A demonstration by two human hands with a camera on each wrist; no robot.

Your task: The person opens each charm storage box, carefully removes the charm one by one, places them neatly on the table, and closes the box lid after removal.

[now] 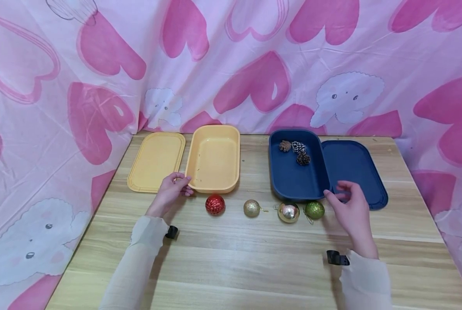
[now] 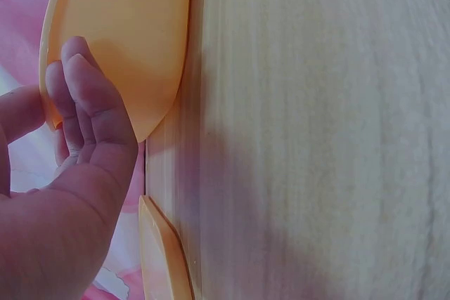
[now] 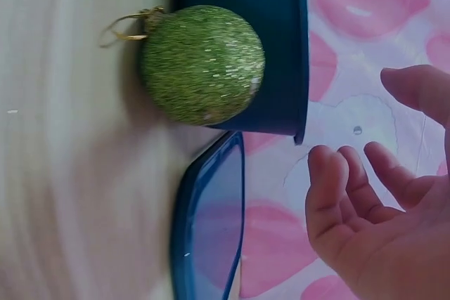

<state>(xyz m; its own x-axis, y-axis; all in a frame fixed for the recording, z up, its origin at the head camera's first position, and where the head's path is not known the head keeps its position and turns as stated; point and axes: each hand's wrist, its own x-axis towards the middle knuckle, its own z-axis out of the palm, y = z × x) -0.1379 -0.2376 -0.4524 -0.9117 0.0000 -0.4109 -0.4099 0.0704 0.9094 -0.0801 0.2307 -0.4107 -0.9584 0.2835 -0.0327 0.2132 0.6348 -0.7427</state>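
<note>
My left hand [image 1: 173, 188] grips the front left corner of the yellow box [image 1: 215, 189], thumb at the rim and fingers against the outer wall, as the left wrist view shows. My right hand [image 1: 351, 209] is beside the front right corner of the navy box [image 1: 298, 185], its fingers loosely bent and apart, holding nothing. Pine cones [image 1: 303, 159] lie inside the navy box. Closest to the right hand sits a green glitter ball [image 3: 204, 64], against the navy box's front. A red ball [image 1: 215, 205] lies before the yellow box.
A yellow lid [image 1: 157, 161] lies left of the yellow box, and a navy lid [image 1: 357, 172] right of the navy one. A glittery gold ball [image 1: 251, 208] and a shiny gold ball [image 1: 288, 212] rest on the wooden table [image 1: 235, 267]. A pink curtain [image 1: 223, 56] hangs behind.
</note>
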